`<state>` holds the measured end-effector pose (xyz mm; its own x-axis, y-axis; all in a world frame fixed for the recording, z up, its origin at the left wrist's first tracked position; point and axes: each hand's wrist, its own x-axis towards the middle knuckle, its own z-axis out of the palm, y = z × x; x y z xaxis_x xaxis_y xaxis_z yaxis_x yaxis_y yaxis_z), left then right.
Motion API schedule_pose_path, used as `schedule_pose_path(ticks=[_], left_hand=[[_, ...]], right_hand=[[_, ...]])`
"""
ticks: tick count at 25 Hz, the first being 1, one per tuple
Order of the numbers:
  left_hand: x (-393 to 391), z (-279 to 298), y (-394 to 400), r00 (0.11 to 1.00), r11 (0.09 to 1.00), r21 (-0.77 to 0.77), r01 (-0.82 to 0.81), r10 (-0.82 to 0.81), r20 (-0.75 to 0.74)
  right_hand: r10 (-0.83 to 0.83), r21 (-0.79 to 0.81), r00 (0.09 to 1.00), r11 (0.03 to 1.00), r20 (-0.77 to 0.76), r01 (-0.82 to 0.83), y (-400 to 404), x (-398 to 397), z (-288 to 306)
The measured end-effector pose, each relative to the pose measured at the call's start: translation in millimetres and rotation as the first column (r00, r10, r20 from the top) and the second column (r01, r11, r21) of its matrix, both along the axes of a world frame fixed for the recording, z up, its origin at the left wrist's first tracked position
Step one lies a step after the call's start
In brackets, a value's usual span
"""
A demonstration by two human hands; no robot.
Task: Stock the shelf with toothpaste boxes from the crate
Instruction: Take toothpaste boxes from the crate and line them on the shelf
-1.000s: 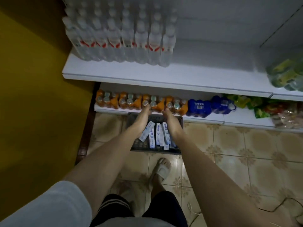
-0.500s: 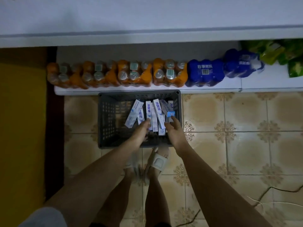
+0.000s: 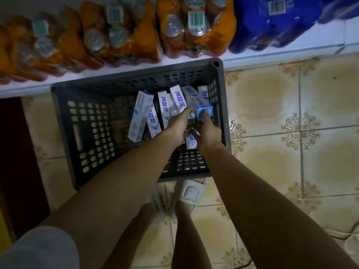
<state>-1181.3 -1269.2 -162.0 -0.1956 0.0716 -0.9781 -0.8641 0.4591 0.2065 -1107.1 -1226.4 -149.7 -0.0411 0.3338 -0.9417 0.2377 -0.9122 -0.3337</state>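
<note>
Both hands have dropped deeper into the crate (image 3: 64, 121) since a half second back, and the head camera has come down closer, so the upper shelf is out of view and only the lower shelf (image 3: 272, 61) edge shows along the top. The left hand (image 3: 177, 126) lies over the upright toothpaste boxes (image 3: 165, 107), its fingers reaching forward onto the middle ones; whether they curl round a box is hidden by the back of the hand, so I cannot tell. The right hand (image 3: 208, 131) pinches the tilted box (image 3: 200, 104) at its blue end flap, fingers on the near end and the thumb out of sight beneath.

All the boxes stand or lean in the right half of the crate, which sits on the tiled floor (image 3: 291, 152) just against the shelf edge. Packs of orange bottles (image 3: 120, 35) and a blue pack (image 3: 272, 24) fill the shelf above it.

These cartons look light, stiff along their length and thin-walled, so they should lift easily but could dent under a hard squeeze. Their glossy faces may slip. Gripping across the long narrow sides near the middle, several pressed together, seems the safest hold; the end flap alone is likely to pop open.
</note>
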Motion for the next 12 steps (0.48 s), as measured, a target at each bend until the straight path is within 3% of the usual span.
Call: schedule_pose_path(ticks=[6, 12], left_hand=[[-12.8, -22.1, 24.8, 0.994, 0.998, -0.058, -0.014, 0.008, -0.106], [-16.2, 1.8, 10.6, 0.993, 0.991, -0.102, 0.092, -0.099, -0.067]], right_hand=[[-0.077, 0.019, 0.995, 0.997, -0.059, 0.078, -1.3, -8.5, -16.1], [-0.158, 0.004, 0.985, 0.987, -0.072, 0.158, -17.1, 1.1, 6.9]])
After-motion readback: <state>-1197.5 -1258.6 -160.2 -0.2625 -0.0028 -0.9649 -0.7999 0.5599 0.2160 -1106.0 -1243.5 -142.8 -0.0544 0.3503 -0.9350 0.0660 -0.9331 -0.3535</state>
